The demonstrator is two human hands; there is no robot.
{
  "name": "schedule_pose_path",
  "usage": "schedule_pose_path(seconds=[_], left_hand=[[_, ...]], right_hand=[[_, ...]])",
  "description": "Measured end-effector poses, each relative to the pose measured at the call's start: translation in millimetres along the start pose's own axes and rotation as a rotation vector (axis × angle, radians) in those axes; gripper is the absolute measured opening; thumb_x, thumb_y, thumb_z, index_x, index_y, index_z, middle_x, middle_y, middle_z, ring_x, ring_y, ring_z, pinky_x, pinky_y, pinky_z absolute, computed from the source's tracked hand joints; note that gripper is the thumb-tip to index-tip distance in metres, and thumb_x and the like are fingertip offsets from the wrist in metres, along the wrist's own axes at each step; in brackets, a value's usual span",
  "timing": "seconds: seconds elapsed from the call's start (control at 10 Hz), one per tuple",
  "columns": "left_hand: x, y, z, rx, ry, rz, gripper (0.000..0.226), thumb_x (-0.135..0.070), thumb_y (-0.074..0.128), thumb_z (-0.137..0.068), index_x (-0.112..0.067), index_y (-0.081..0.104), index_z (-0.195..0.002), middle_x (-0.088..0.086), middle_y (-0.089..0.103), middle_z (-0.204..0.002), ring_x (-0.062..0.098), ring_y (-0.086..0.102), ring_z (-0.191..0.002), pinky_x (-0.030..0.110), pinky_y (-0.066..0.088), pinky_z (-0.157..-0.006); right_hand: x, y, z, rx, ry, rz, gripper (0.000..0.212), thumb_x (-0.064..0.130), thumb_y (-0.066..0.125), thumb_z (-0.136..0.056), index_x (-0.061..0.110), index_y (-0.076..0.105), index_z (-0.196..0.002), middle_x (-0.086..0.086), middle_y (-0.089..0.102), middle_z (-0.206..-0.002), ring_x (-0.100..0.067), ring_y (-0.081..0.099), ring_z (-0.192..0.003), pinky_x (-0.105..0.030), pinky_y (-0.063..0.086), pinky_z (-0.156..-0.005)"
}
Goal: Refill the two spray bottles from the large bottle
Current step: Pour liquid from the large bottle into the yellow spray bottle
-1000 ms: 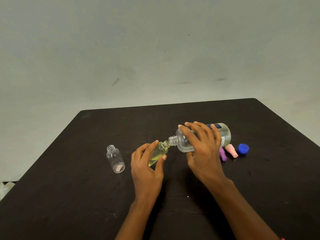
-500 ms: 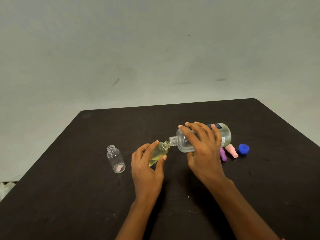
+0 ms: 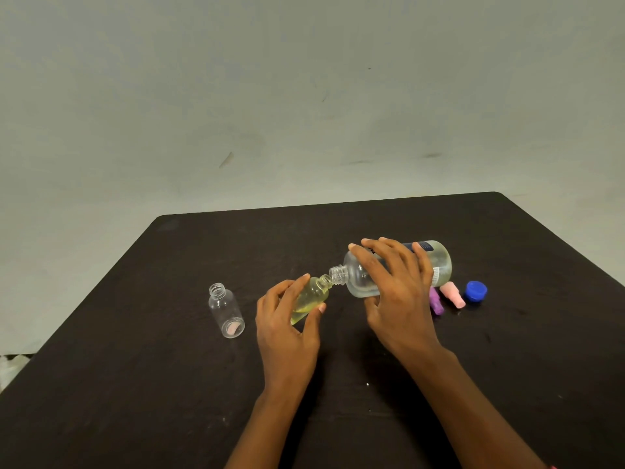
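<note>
No change vs a sec ago: our L hand (image 3: 287, 328) curls round the tilted spray bottle (image 3: 309, 299) mid table (image 3: 152, 384), R hand (image 3: 397, 292) grips the large bottle (image 3: 438, 262), mouths meeting. We judge the pour's ongoing; 2nd bottle (image 3: 226, 309), toward the left edge, is empty.

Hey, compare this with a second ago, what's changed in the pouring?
Nothing has visibly moved. The right hand still grips the tipped large bottle, its neck at the mouth of the tilted spray bottle, which the left hand still holds. The empty spray bottle, purple spray top, pink spray top and blue cap lie where they were.
</note>
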State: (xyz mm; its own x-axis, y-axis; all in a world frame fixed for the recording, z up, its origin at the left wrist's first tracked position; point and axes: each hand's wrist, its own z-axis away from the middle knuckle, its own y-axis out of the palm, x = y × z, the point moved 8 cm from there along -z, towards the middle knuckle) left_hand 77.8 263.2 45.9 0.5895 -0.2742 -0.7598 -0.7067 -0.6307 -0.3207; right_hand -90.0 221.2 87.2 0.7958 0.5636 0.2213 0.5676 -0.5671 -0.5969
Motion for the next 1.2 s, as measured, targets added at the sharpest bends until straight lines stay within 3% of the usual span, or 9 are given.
schedule_pose_path(seconds=[0.3, 0.5, 1.0, 1.2], left_hand=[[-0.8, -0.5, 0.7, 0.001, 0.002, -0.002, 0.049, -0.009, 0.078, -0.075, -0.026, 0.066, -0.118, -0.009, 0.057, -0.112, 0.002, 0.048, -0.108, 0.028, 0.046, -0.089], [-1.2, -0.4, 0.1, -0.002, 0.008, -0.011, 0.049, -0.008, 0.079, -0.074, -0.026, 0.066, -0.118, -0.009, 0.058, -0.112, 0.001, 0.047, -0.109, 0.019, 0.041, -0.088], [-0.1, 0.2, 0.1, -0.006, 0.001, -0.007, 0.048, -0.009, 0.078, -0.075, -0.028, 0.066, -0.117, -0.011, 0.057, -0.112, -0.001, 0.046, -0.109, 0.021, 0.042, -0.089], [0.5, 0.5, -0.1, -0.004, -0.002, -0.004, 0.048, -0.009, 0.078, -0.075, -0.027, 0.066, -0.117, -0.012, 0.056, -0.111, 0.000, 0.046, -0.109, 0.029, 0.046, -0.089]], right_hand=[[-0.2, 0.4, 0.3, 0.005, -0.001, 0.001, 0.087, -0.006, 0.079, -0.055, 0.025, 0.048, -0.130, -0.003, 0.059, -0.129, -0.020, 0.042, -0.128, -0.040, 0.012, -0.116], [-0.2, 0.7, 0.3, 0.001, -0.004, 0.004, 0.087, -0.005, 0.079, -0.055, 0.025, 0.048, -0.130, -0.003, 0.058, -0.129, -0.021, 0.042, -0.128, -0.041, 0.014, -0.115], [-0.1, -0.1, -0.1, -0.002, -0.003, 0.002, 0.087, -0.007, 0.078, -0.054, 0.024, 0.049, -0.130, -0.002, 0.059, -0.129, -0.020, 0.043, -0.128, -0.040, 0.013, -0.116], [0.8, -1.3, -0.3, -0.011, -0.006, 0.000, 0.085, -0.007, 0.078, -0.055, 0.024, 0.050, -0.129, -0.002, 0.059, -0.128, -0.021, 0.044, -0.127, -0.040, 0.013, -0.116]])
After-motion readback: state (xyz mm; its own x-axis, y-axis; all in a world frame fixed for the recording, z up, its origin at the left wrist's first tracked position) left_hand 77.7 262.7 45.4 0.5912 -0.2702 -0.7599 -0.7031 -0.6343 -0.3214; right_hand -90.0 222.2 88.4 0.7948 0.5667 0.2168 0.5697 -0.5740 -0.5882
